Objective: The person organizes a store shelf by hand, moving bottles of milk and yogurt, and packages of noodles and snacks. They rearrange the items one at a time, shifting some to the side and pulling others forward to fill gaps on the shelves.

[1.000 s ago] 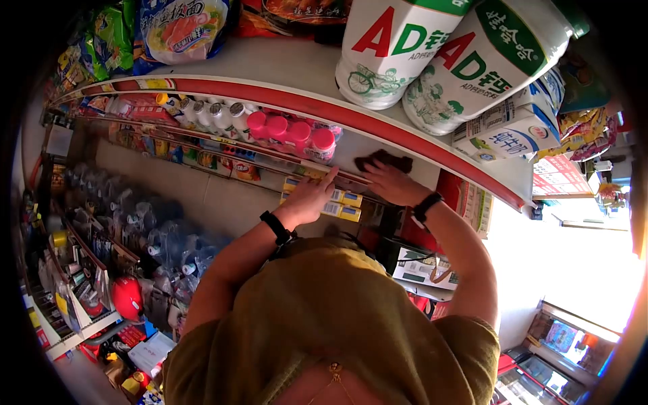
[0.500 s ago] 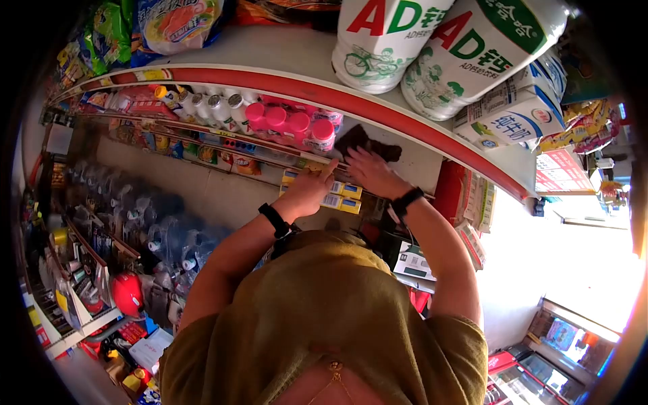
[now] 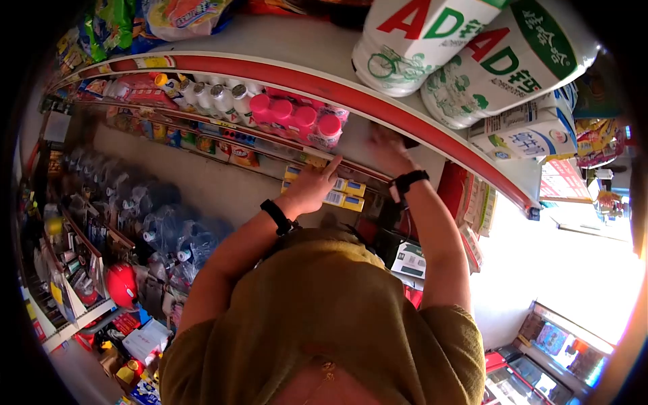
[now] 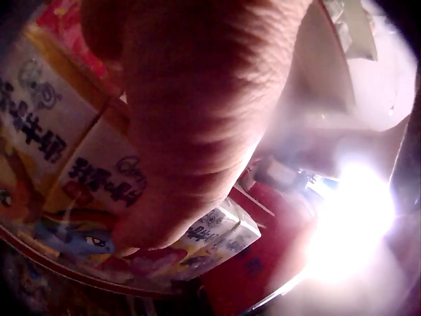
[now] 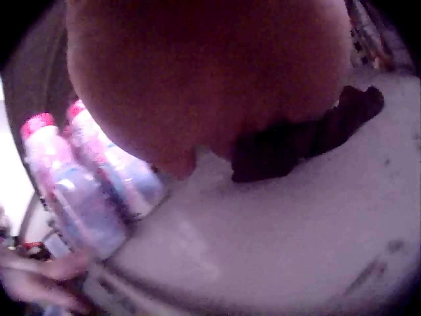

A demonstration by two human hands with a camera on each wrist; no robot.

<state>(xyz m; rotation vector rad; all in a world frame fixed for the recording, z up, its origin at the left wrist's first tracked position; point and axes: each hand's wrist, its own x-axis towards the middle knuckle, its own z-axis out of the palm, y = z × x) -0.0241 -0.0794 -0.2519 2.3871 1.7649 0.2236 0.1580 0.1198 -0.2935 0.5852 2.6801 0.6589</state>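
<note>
Head view: a person in an olive top [image 3: 324, 290] reaches forward with both bare arms toward a shop shelf [image 5: 276, 243]. A dark cloth [image 5: 283, 151] lies on the pale shelf surface, partly beneath the right hand [image 3: 391, 152], beside pink-capped bottles [image 3: 304, 116]. The palm covers part of the cloth, probably to press it against the surface. Motion blur hides how far the fingers are open, and whether they pinch the cloth cannot be told.

The left hand [image 3: 312, 187] is at the shelf's front edge, near yellow boxes [image 3: 334, 197]; perhaps it steadies the body there. One digit extends toward the edge, but the other fingers are partly hidden, so their openness and any grip cannot be told. The left wrist view shows cartoon-printed cartons [image 4: 99, 145] behind that hand.

The bottles stand grouped at one side, which seems to leave the cloth room. Both elbows are bent outward; the right hand reaches deeper, under a red-edged upper shelf [image 3: 270, 77].
</note>
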